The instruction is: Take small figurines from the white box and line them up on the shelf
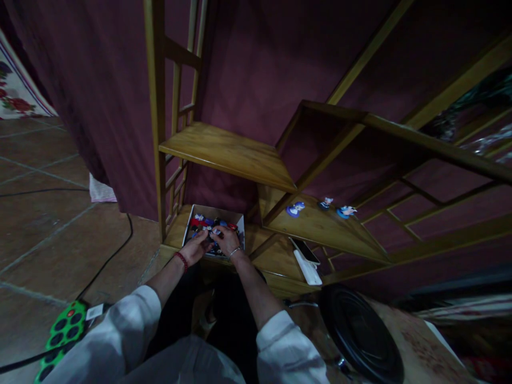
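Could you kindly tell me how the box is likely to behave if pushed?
The box looks thin-walled, so it may flex slightly. Low and wide, it seems unlikely to tip. The jumbled figures inside would probably shift.

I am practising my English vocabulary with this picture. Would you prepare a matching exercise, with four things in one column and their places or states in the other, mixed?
Things:
1. open box
2. three figurines
3. green power strip
4. red bracelet

Places or states:
A. lying on the tiled floor
B. worn on the left arm
C. left hand and right hand reach into it
D. spaced apart on a shelf board

Right pairs: 1-C, 2-D, 3-A, 4-B
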A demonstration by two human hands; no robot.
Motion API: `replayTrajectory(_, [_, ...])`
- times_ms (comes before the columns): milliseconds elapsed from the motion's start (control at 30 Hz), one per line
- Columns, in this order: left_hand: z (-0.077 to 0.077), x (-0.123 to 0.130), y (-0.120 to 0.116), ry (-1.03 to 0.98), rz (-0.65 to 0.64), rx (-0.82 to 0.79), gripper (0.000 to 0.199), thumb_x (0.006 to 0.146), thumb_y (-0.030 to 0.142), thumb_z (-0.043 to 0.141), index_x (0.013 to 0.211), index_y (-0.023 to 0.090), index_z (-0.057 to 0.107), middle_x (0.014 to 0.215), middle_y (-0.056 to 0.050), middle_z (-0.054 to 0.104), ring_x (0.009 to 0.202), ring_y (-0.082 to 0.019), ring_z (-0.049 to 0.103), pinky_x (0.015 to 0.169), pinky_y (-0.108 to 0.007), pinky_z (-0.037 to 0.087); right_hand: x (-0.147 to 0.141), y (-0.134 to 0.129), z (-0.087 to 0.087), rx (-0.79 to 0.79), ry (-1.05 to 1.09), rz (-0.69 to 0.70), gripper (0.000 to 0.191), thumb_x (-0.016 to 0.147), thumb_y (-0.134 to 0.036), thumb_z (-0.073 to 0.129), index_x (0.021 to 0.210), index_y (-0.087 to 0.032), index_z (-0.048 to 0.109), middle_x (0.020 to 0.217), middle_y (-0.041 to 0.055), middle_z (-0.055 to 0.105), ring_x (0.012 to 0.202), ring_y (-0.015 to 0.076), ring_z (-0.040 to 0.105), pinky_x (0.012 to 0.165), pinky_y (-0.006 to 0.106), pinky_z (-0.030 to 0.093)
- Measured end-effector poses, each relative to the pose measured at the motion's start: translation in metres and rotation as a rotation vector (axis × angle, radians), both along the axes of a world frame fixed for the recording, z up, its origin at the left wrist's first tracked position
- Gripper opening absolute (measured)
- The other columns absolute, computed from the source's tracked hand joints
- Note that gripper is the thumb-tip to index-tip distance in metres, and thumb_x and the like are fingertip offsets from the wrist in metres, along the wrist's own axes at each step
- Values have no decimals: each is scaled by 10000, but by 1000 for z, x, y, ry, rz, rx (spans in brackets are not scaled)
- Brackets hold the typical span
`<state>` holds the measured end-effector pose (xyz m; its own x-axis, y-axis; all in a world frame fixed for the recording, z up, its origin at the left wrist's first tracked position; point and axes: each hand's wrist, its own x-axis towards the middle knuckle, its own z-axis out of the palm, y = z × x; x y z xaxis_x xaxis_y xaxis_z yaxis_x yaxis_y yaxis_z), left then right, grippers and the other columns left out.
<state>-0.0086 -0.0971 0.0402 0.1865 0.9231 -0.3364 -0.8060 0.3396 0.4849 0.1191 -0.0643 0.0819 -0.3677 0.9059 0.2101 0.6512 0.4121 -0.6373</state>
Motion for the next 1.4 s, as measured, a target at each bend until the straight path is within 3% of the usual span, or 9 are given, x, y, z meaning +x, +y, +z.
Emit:
replayTrajectory(367, [-8,-1,3,-8,2,-3,169,659,244,673,772,171,570,716,9,600,576,-75,544,562,-216,456,-6,-6,5,25,-97,-91,179,711,-302,588,877,-248,625,807,19,646,710,155,578,659,262,421])
replayTrajectory(767, [-6,0,3,-18,7,-14,166,675,233,660,797,180,560,710,20,606,554,-72,556,556,-219,474,-12,-10,7,42,-194,-177,177,734,-357,544,833,-235,625,746,33,651,675,159,581,594,236,391])
replayTrajectory(1133, [0,-1,1,-45,14,-11,172,670,207,664,803,186,557,762,22,619,600,-78,575,551,-206,472,-15,-12,8,28,-157,-172,149,737,-310,541,825,-214,613,781,46,647,717,168,579,625,241,403])
replayTrajectory(1400, [2,0,0,-18,7,-21,188,652,229,680,776,178,547,682,29,607,546,-76,568,524,-194,456,-16,-12,8,9,-121,-141,145,751,-255,529,845,-177,608,797,69,641,744,181,579,675,263,425])
